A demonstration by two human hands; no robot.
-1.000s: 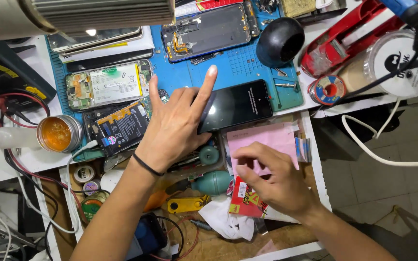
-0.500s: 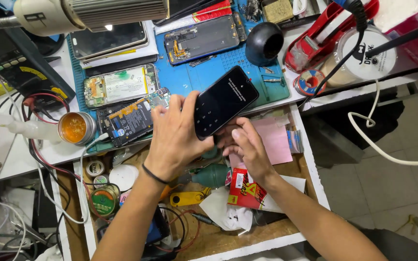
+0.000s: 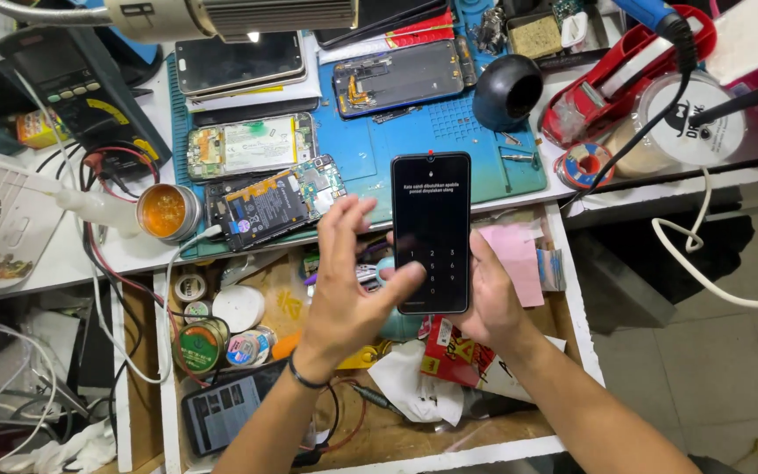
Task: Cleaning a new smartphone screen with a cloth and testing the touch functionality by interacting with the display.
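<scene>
While the right hand cradles a slim black smartphone with a lit keypad screen from behind and below, fingers wrapped round its right edge, the left hand comes in loose and unclenched, gripping nothing, its thumb tip resting on the lower left of the glass. That phone is held upright over the open wooden drawer, just near of the blue rubber work mat on the white counter. Left of the hands lies an opened phone body with a bare circuit board, and further left a round tin of amber flux. Below the right hand sits a red crumpled packet on white tissue. Far right, a red tape dispenser stands beside a black dome-shaped cup.
</scene>
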